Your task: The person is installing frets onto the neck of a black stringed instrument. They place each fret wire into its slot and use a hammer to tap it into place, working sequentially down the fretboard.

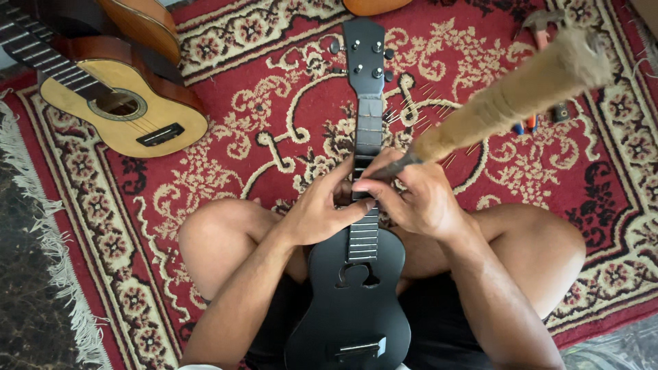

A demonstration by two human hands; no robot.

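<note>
**Two hands meet on the neck of a black ukulele**

Two knees frame the black ukulele [356,301], which lies in the person's lap with its headstock pointing away, so the neck sits steady for close work. Left of the ukulele, a pale guitar [130,109] rests on the red rug [260,103]. The left hand [319,209] curls around the neck, fingers pinched onto the frets to brace it. The right hand [425,199] is clamped on a twine-wrapped hammer [514,92], pressed against the fretboard. Right of the ukulele, small tools [541,120] lie within reach.

ukulele [356,294] on lap, guitar [127,109] left
</note>
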